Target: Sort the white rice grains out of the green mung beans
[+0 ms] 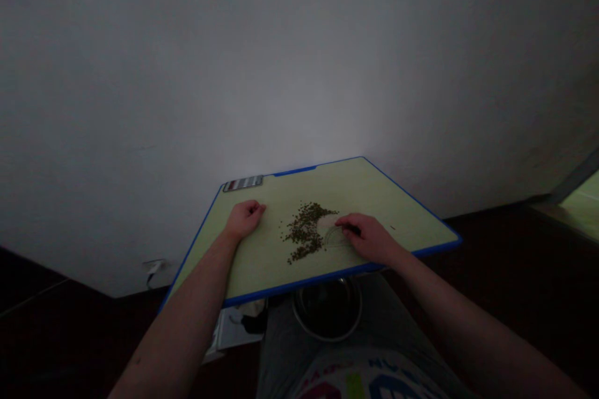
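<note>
Small greenish-brown grains, like dried beans or seeds (306,224), lie scattered in a patch on a pale folding-style tabletop (374,193) with a blue edge. My left hand (246,218) rests on the tabletop left of the grains, its fingers curled in and nothing visible in them. At the right side of the patch, my right hand (367,235) has its fingers bent in a pinch at the rim of a pale, see-through round dish or lid (333,235). The dim light blurs its exact kind, and the right fingertips are partly hidden.
A metal-rimmed bowl (327,338) sits on my lap below the table's near edge. A flat grey rectangular object (243,184) lies at the far left corner. The wall (299,75) stands behind the table; a plug with a cable (153,269) is low at left.
</note>
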A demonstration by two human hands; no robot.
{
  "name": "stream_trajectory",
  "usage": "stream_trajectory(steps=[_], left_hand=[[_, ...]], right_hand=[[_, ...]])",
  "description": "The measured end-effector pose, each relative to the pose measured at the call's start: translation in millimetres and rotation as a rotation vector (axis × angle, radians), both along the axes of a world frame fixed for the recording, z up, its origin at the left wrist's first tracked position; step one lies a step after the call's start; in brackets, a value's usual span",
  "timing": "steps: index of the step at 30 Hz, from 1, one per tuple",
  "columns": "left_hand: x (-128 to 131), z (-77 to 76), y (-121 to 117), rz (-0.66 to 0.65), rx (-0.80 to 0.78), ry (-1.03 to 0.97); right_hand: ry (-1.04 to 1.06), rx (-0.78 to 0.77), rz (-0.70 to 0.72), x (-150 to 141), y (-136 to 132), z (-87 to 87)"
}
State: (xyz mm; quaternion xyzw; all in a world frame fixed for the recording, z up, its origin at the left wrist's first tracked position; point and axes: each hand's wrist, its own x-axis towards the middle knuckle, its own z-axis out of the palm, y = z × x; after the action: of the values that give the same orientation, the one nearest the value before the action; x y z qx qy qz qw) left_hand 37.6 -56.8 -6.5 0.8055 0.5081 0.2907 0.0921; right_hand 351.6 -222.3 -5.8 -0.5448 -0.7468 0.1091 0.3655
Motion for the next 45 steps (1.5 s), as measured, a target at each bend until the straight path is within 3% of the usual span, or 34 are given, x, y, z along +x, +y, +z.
stream_trajectory(steps=[10, 26, 34, 41, 45], left_hand=[[0.7, -0.5, 0.5, -0.009, -0.02, -0.033], [1.3, 2.0, -1.4, -0.001, -0.021, -0.007], [1.9, 1.8, -0.5, 0.008, -0.014, 0.008], [0.4, 0.2, -0.7, -0.016, -0.022, -0.026], [0.4, 0.5, -0.6, -0.025, -0.017, -0.03]], right_hand=[[-0.002, 0.002, -0.082, -1.3, 0.7, 0.4], [-0.021, -0.015, 0.06, -1.9, -6.7, 5.4], [-0.064, 0.039, -0.021, -6.8, -1.6, 2.3], [-0.062, 0.016, -0.183, 0.8, 3.5, 1.5], [-0.057, 0.037, -0.187, 1.6, 4.7, -0.7]])
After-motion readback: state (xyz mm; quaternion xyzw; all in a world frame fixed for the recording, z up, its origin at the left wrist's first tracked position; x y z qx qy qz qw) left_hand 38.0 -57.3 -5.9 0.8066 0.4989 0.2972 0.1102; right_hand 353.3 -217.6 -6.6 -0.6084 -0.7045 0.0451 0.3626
